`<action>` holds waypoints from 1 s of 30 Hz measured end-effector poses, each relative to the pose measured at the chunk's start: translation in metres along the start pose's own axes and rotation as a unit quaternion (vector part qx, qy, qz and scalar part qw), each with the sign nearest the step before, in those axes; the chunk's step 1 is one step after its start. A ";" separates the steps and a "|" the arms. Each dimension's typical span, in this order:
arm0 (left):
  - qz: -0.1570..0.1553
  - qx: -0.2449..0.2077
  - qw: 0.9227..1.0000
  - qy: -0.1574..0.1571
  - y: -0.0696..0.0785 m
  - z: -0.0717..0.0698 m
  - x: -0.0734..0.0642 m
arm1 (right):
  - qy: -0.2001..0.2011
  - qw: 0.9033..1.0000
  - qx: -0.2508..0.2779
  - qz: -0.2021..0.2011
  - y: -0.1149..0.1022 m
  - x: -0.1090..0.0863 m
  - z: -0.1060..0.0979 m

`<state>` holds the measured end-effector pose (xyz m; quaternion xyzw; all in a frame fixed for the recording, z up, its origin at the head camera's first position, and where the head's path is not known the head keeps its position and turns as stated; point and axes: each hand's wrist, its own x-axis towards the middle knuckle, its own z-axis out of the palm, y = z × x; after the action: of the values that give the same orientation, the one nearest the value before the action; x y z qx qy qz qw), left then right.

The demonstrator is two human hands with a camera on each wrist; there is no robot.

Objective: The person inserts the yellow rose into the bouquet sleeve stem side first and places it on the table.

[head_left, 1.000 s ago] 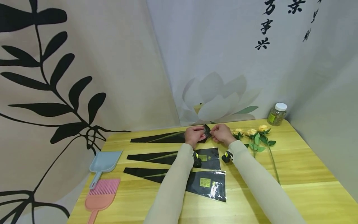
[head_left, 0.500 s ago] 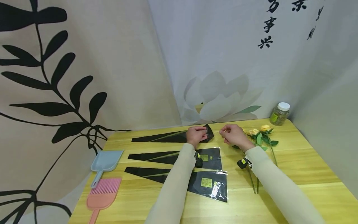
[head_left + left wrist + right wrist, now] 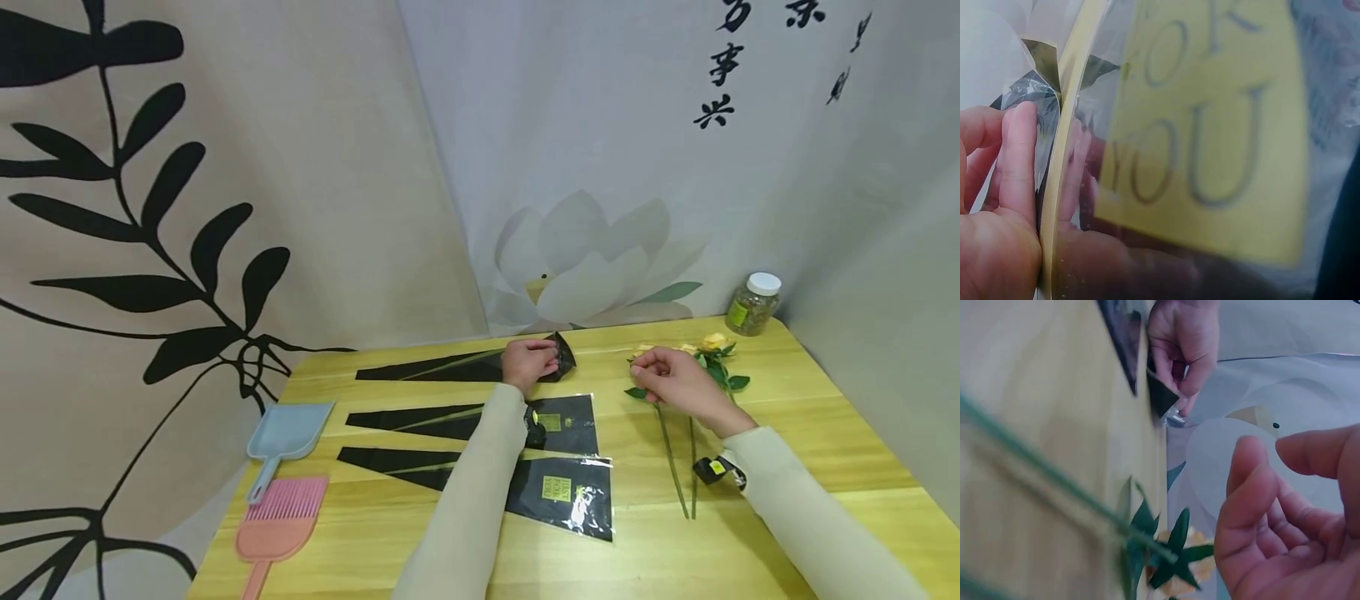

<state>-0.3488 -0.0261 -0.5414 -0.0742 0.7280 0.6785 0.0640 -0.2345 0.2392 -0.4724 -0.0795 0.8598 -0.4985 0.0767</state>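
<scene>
My left hand [image 3: 527, 362] pinches the mouth of a black flower sleeve [image 3: 427, 369], the farthest of three lying side by side. Clear film and a gold strip [image 3: 1054, 206] run along its fingers in the left wrist view, beside a yellow label [image 3: 1210, 144] with printed letters. My right hand [image 3: 684, 385] hovers at the yellow artificial roses [image 3: 716, 342], its fingers loosely bent. Thumb and forefinger stand apart with nothing between them in the right wrist view. Below that hand, a rose bloom with green sepals [image 3: 1179, 559] shows there from the stem side. Part of the roses is hidden by the right hand.
Nearer to me lie the middle sleeve [image 3: 573, 419] and the front sleeve [image 3: 558, 497]. A blue dustpan [image 3: 288, 431] and a pink comb-toothed scoop [image 3: 276, 533] are at the left edge. A white-lidded jar [image 3: 752, 305] stands in the back right corner. Curtains hang behind the table.
My right hand has left the far sleeve's mouth and moved right to the roses. The left hand stays at the sleeve, whose mouth now stands wider.
</scene>
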 end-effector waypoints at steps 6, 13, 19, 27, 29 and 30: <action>0.009 0.003 1.000 0.001 0.003 0.000 -0.001 | 0.005 1.000 -0.016 0.004 0.014 -0.018 -0.007; -0.003 0.011 1.000 0.001 0.003 0.000 0.000 | -0.012 0.999 -0.032 0.022 0.034 -0.038 -0.009; -0.007 0.011 1.000 0.003 0.002 0.000 0.000 | -0.050 0.997 -0.031 0.050 0.043 -0.051 -0.005; -0.002 0.013 1.000 0.004 0.001 0.000 -0.005 | -0.072 0.991 -0.080 0.075 0.046 -0.059 0.004; 0.001 0.012 1.000 0.003 0.002 0.000 -0.005 | -0.065 0.989 -0.111 0.079 0.043 -0.059 0.007; 0.001 0.010 1.000 0.004 0.002 -0.001 -0.004 | -0.064 0.987 -0.126 0.081 0.040 -0.059 0.008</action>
<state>-0.3451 -0.0264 -0.5385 -0.0756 0.7351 0.6709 0.0615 -0.1779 0.2651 -0.5082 -0.0503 0.9125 -0.3728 0.1606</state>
